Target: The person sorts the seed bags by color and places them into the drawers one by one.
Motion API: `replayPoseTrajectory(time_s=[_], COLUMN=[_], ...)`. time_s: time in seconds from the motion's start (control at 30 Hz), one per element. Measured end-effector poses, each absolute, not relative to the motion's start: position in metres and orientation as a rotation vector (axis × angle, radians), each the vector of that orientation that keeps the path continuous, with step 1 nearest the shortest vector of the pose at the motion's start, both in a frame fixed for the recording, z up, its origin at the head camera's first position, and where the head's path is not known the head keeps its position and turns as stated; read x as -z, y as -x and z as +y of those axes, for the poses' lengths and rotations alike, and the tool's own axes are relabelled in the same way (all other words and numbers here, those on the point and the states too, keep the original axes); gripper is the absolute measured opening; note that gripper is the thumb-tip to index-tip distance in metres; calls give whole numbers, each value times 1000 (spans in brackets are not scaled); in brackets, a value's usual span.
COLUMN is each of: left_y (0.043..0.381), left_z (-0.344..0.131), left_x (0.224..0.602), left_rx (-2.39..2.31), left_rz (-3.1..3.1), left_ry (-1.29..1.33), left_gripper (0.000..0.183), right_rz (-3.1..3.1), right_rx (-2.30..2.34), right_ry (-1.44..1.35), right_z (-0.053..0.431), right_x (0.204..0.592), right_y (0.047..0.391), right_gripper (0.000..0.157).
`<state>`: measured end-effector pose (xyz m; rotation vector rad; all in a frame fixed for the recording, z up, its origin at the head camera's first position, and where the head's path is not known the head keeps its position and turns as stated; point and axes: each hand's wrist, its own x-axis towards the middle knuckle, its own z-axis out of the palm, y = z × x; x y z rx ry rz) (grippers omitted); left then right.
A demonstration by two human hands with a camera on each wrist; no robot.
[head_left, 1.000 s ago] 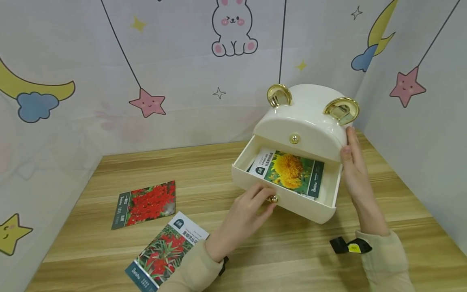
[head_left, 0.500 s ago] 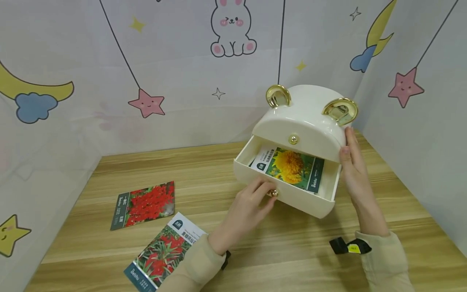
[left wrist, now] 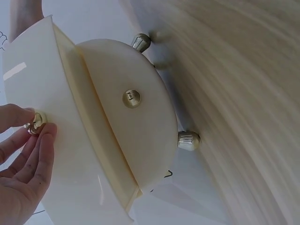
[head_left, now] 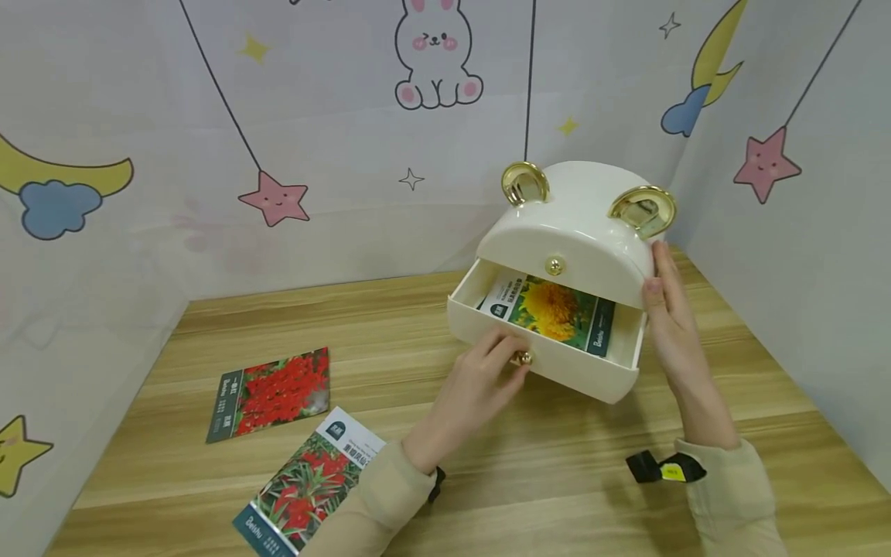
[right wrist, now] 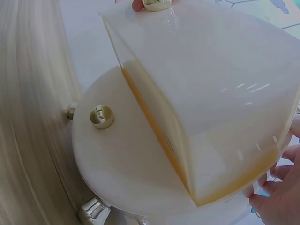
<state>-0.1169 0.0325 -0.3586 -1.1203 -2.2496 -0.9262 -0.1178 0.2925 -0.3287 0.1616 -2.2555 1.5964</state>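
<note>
Gently, we're pinching the drawer knob (head_left: 526, 358) in our left grip (head_left: 476, 383), straight-fingered right grip (head_left: 671, 323) bracing the slick, probably light box (head_left: 574, 236).

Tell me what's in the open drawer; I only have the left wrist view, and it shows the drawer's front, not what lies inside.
Observer: A packet picturing yellow flowers lies in the drawer.
Reviewer: Any packets outside it?
Observer: Two, both picturing red flowers, on the table: the farther packet and the nearer packet.
Reviewer: And where are the right hand's fingers?
Observer: The right hand has them against the right side of the white box, below a gold ear.
</note>
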Motion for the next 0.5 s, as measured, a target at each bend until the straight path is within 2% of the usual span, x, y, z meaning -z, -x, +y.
replayPoseTrajectory(time_s=[0.5], left_y=[131], left_z=[44], left_x=[358], left_rx=[994], left_rz=[-2275], left_ry=[1082], left_gripper=[17], right_rz=[-2263], right_rx=[-1590], right_ry=[-184], right_z=[294], right_x=[327], right_y=[116], right_gripper=[51])
